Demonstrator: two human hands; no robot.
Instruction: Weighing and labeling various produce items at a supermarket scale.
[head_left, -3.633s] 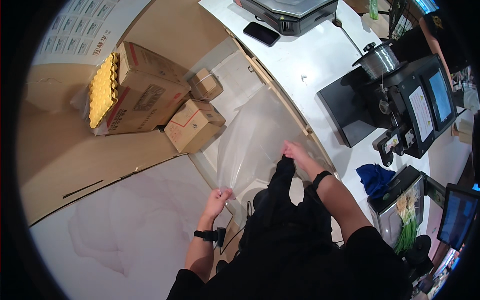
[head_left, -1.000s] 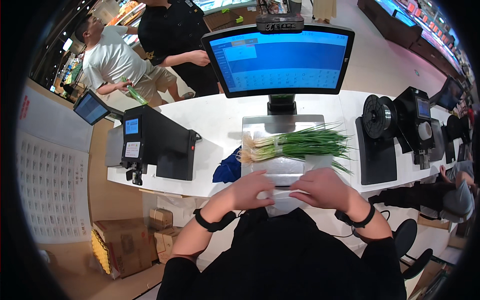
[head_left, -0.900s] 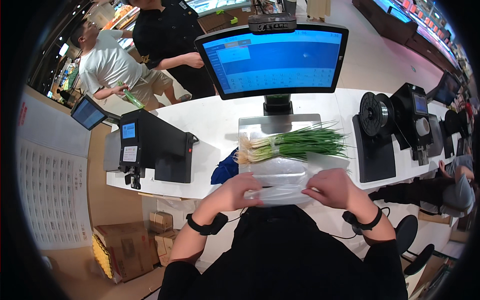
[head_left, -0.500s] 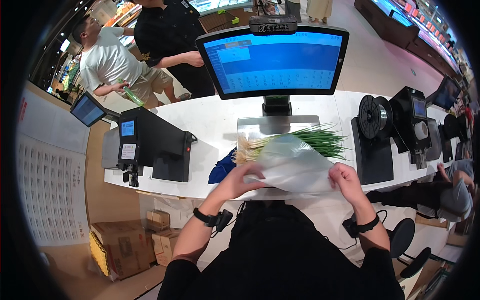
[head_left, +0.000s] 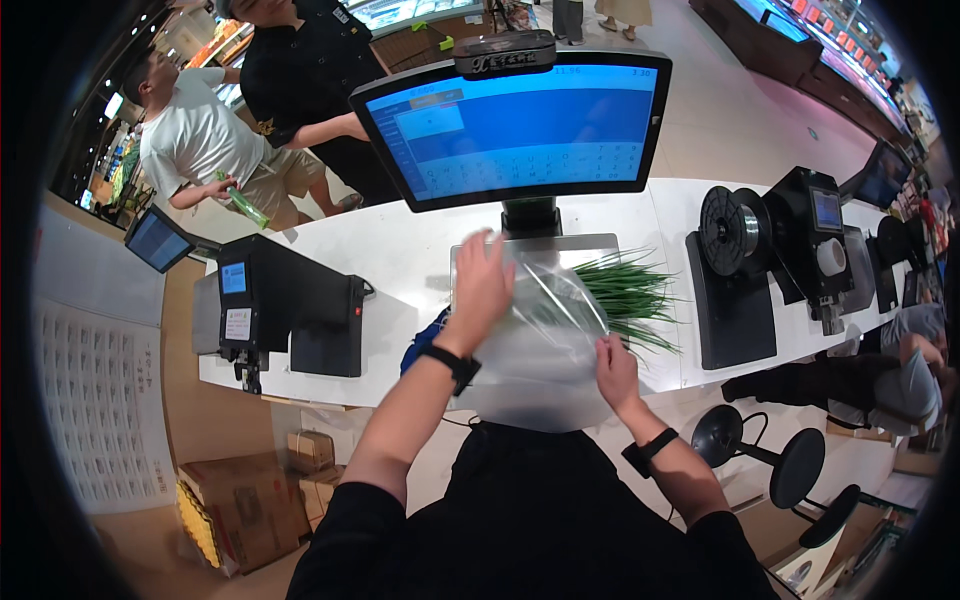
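Observation:
A bunch of green onions [head_left: 632, 295] lies across a metal weighing plate [head_left: 590, 243], its green tops fanning out to the right. A clear plastic bag [head_left: 545, 360] covers the bunch's middle and hangs over the counter's front edge. My right hand [head_left: 617, 372] is closed on the bag's right edge. My left hand [head_left: 482, 288] reaches over the plate at the bag's left side, fingers stretched toward the monitor and slightly smeared. It hides the onions' pale root end; whether it touches them I cannot tell. Something blue [head_left: 422, 342] lies beside my left wrist.
A touch-screen monitor [head_left: 510, 130] stands behind the plate. Black machines flank it, one at left [head_left: 300, 300] and one with a spool [head_left: 735, 230] at right. Two people stand beyond the white counter [head_left: 400, 250]; cardboard boxes [head_left: 245, 505] sit below left.
My left hand has moved forward from the bag's near edge to over the plate. My right hand has shifted left with the bag, which now hangs nearer to me.

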